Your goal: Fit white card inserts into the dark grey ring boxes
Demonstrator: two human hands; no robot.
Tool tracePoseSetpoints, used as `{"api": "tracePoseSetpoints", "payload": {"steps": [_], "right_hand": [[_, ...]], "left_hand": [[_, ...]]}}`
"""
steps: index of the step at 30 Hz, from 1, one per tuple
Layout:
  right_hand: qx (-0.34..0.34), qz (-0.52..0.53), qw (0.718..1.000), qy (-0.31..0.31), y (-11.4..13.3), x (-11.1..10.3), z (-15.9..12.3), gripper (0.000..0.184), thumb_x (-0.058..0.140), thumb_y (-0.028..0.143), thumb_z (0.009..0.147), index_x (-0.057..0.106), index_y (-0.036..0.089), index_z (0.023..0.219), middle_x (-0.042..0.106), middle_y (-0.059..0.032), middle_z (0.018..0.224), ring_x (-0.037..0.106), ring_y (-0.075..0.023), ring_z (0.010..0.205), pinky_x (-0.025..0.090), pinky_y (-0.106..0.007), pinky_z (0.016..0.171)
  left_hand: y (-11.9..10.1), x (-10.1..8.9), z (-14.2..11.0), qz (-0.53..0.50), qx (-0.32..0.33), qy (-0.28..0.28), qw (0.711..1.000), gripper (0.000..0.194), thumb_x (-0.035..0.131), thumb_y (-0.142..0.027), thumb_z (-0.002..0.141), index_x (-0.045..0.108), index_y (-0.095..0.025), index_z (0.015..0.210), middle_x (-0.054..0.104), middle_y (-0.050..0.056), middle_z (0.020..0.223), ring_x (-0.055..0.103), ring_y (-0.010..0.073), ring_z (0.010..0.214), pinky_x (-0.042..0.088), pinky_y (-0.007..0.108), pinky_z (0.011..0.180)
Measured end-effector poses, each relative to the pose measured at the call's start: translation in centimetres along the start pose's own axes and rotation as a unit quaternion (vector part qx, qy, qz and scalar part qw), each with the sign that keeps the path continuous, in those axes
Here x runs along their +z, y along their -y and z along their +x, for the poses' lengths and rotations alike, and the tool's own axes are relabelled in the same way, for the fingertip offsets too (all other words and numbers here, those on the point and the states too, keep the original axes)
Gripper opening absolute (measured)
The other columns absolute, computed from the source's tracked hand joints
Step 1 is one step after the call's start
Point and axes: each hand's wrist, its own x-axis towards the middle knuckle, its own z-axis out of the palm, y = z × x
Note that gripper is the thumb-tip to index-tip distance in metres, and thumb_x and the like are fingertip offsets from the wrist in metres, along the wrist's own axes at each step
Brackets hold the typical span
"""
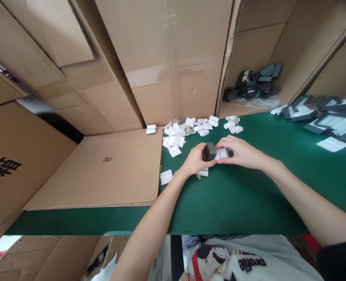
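My left hand point(194, 160) is closed around a small dark grey box point(211, 150), thumb on its near side. Right beside it, a white folded insert point(221, 153) with a dark edge at its right is pinched between the thumb and fingers of my right hand point(241, 153). The two pieces touch or nearly touch above the green tabletop; whether they are joined I cannot tell. Under my left hand lies a white folded piece point(203, 171), partly covered. Another white piece point(166, 177) rests to the left, by the cardboard's edge.
Loose white pieces point(175, 140) are heaped behind my hands. A flat cardboard sheet point(114, 175) covers the left of the green table point(249, 203). Dark boxes with white inserts point(334, 123) lie at right. More dark pieces point(256, 84) sit inside an open carton. Large cartons point(173, 58) wall the back.
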Motion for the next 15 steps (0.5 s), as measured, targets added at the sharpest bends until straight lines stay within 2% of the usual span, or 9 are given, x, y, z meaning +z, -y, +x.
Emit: {"api": "tracePoseSetpoints", "payload": {"steps": [4,7,10,15], "right_hand": [[-0.011,0.007,1.000,0.007,-0.1,0.2,-0.1,0.028,0.058,0.046,0.079,0.060,0.023,0.094,0.060,-0.0081,0.102,0.054,-0.0269,0.096,0.046,-0.039,0.075],[0.010,0.030,0.999,0.004,-0.2,0.5,-0.1,0.034,0.060,0.049,0.077,0.059,0.023,0.098,0.055,-0.0084,0.109,0.057,-0.0227,0.086,0.048,-0.038,0.072],[0.030,0.055,0.998,-0.004,-0.4,0.6,-0.1,0.040,0.063,0.051,0.074,0.059,0.022,0.100,0.053,-0.0083,0.105,0.058,-0.0188,0.077,0.050,-0.037,0.071],[0.028,0.125,0.992,0.006,-1.2,-0.2,-0.2,0.041,0.066,0.048,0.072,0.061,0.021,0.102,0.060,-0.0068,0.104,0.061,-0.0205,0.089,0.051,-0.038,0.082]], "left_hand": [[-0.1,0.0,0.0,-0.019,-0.003,0.005,1.000,0.045,0.072,-0.031,0.066,0.054,-0.014,0.103,0.057,0.005,0.090,0.053,0.0147,0.072,0.046,0.028,0.063],[-0.2,-0.1,0.0,-0.024,0.000,0.005,1.000,0.048,0.071,-0.031,0.066,0.053,-0.014,0.107,0.057,0.006,0.092,0.054,0.0148,0.073,0.046,0.028,0.064],[-0.3,-0.2,0.0,-0.023,-0.001,0.001,1.000,0.047,0.071,-0.032,0.067,0.053,-0.014,0.107,0.057,0.004,0.089,0.053,0.0141,0.072,0.046,0.027,0.063],[-0.3,-0.4,-0.1,-0.028,-0.008,0.001,1.000,0.043,0.071,-0.030,0.067,0.054,-0.015,0.104,0.059,0.005,0.090,0.054,0.0142,0.073,0.046,0.027,0.064]]}}
